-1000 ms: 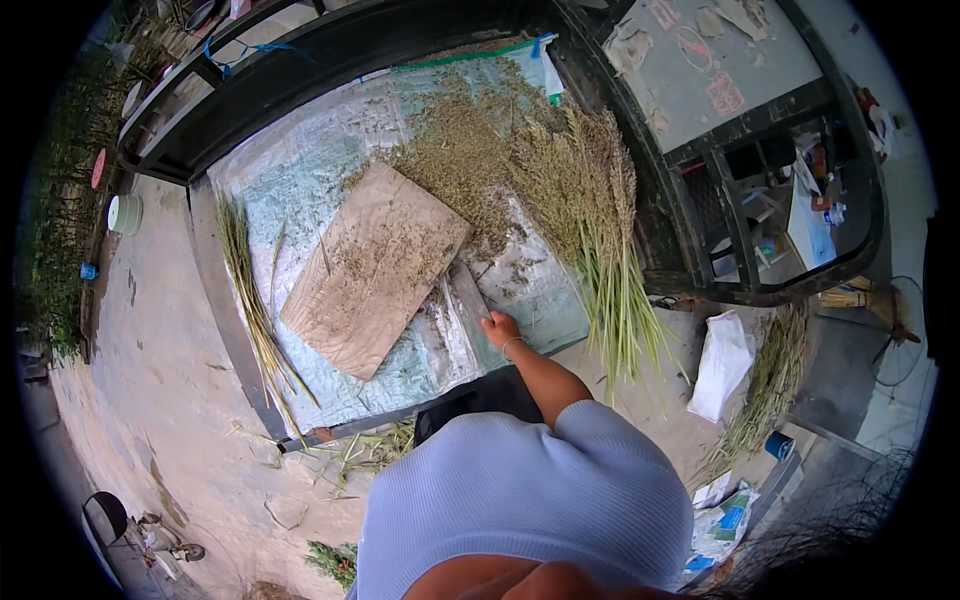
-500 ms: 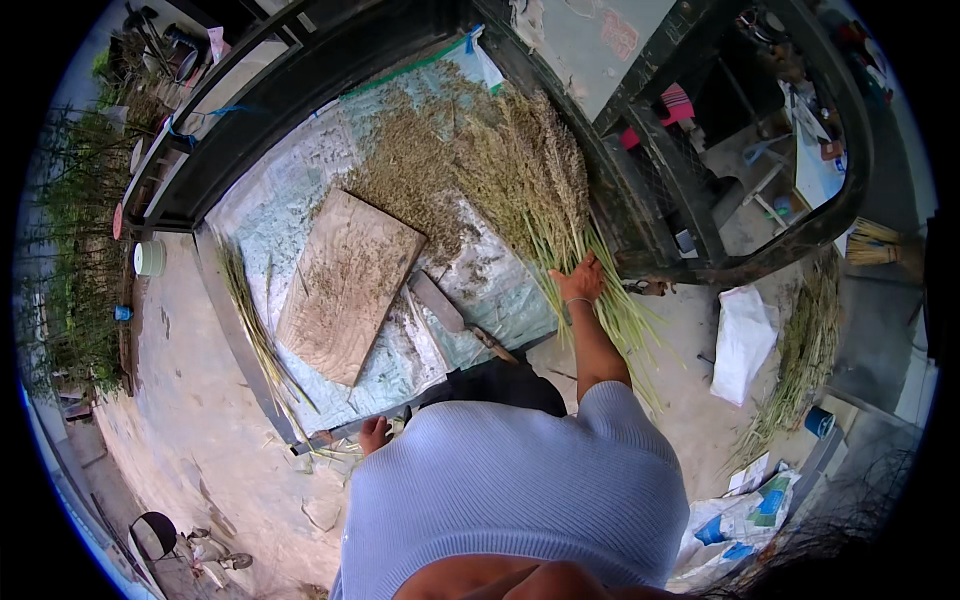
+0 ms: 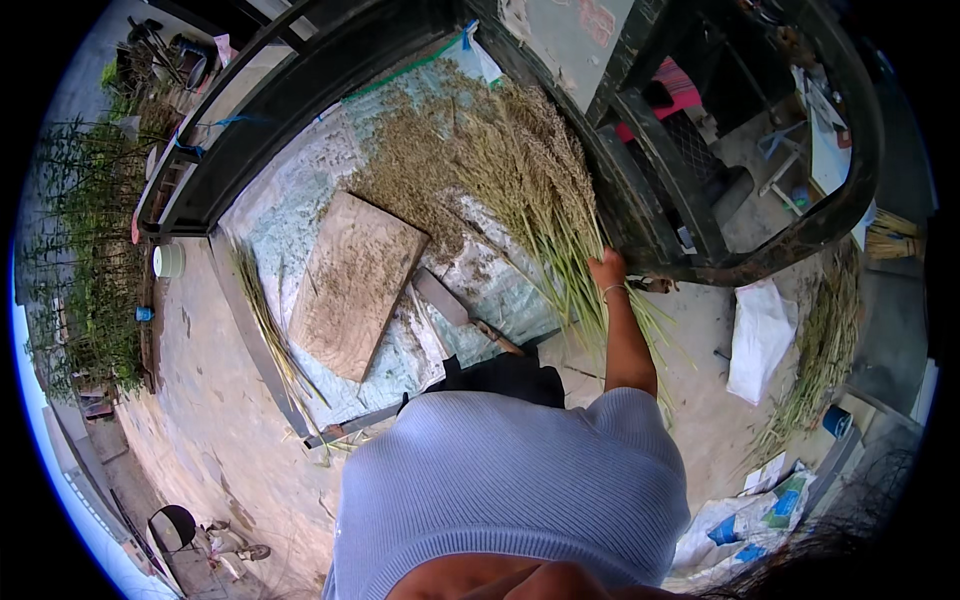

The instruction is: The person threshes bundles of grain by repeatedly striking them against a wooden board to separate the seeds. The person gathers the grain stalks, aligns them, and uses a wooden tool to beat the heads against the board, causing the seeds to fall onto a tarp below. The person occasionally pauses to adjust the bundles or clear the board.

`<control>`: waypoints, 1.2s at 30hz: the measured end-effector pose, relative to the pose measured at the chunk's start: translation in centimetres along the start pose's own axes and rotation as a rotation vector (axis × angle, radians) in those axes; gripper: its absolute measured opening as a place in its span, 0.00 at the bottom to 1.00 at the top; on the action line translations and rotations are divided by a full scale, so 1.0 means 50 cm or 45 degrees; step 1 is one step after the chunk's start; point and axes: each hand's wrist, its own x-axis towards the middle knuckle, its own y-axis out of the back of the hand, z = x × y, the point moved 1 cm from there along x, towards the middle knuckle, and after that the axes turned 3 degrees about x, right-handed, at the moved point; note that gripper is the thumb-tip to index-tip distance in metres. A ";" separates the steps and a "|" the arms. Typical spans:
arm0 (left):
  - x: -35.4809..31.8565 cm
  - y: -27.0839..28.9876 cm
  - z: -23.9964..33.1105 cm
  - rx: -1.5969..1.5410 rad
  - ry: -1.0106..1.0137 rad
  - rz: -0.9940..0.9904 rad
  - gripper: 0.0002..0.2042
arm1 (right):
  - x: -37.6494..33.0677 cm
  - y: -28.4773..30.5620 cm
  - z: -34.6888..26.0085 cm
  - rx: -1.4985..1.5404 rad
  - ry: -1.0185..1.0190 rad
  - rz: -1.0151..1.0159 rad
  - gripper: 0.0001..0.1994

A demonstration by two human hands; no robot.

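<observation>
My right hand (image 3: 607,269) is at the right side of a pile of seeded stalks (image 3: 545,180), its fingers closed around some of the green stems. The seed heads point away from me, and the bare stem ends fan toward me. My left hand is out of sight. Left of the pile, a worn wooden board (image 3: 358,285) lies at an angle, strewn with loose seed. Between the board and me rests a cleaver (image 3: 441,296) with a wooden handle. Loose seed and chaff (image 3: 405,180) cover the sheet (image 3: 270,215) beyond the board.
A dark frame (image 3: 690,265) borders the sheet on the right, with a dark rail (image 3: 290,100) behind. A thin stalk bundle (image 3: 262,325) lies along the left edge. A white sack (image 3: 762,335) and more stalks (image 3: 815,350) lie on the floor to the right.
My right hand has moved right, from lying across the stems to closing on some at the pile's edge. My left hand has gone out of view.
</observation>
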 end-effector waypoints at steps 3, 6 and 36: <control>-0.006 -0.002 -0.009 -0.008 0.029 0.014 0.11 | 0.010 0.024 -0.006 0.151 -0.023 -0.129 0.18; 0.007 -0.011 0.013 -0.013 0.009 -0.011 0.11 | 0.023 0.015 0.052 0.434 -0.247 -0.302 0.13; 0.035 -0.001 0.094 -0.364 -0.090 -0.122 0.10 | -0.055 0.029 -0.249 1.846 -0.588 -0.733 0.05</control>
